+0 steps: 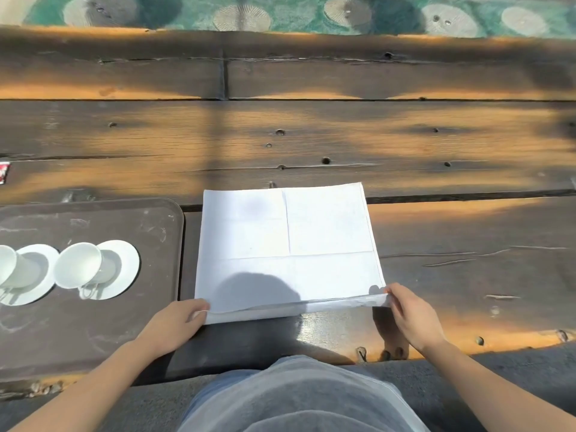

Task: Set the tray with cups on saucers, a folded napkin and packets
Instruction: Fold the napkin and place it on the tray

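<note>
- A white square cloth napkin (290, 244), creased into quarters, lies spread on the weathered wooden plank table (436, 145), just right of the tray.
- The left hand (174, 322) pinches its near-left corner; the right hand (411, 313) pinches the near-right corner — the near edge is lifted slightly.
- On the dark brown plastic tray (124, 219) stand two white cups on white saucers, one (78, 265) inboard, one (7, 263) at the frame's left edge.
- A red-and-white packet (3, 173) lies beyond the tray — barely in view.

White napkin (290, 244) lies unfolded (creased) beside tray (93, 219).
</note>
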